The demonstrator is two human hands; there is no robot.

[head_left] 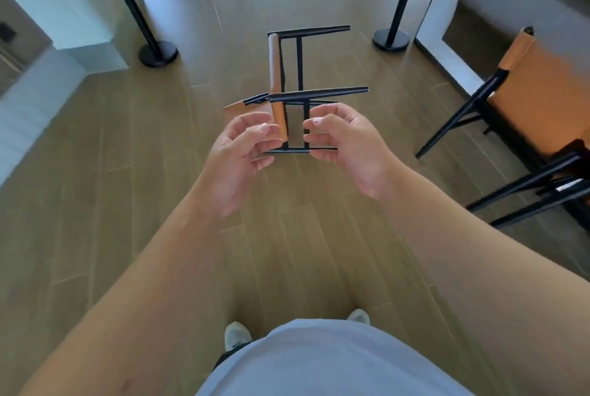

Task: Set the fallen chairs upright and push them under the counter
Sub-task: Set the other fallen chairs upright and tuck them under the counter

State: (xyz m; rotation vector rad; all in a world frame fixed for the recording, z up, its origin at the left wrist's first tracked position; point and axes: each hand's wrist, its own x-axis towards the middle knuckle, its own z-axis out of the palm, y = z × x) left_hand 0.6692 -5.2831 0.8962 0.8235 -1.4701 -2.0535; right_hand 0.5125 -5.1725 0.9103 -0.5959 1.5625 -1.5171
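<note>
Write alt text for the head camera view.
A fallen chair lies on its side on the wooden floor, legs pointing right. Both bare hands, left hand and right hand, reach toward it, holding nothing.

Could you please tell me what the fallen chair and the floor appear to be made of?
The fallen chair: thin black legs and rails, probably painted metal or wood, matte; the seat looks like tan leather or imitation, smooth and stitched round the frame. The floor: long brown planks with visible seams, wood or wood-look tile, slightly glossy.

Single head-worn wide-angle view, looking steeply down and forward over the floor (95, 188), arms close beneath
</note>
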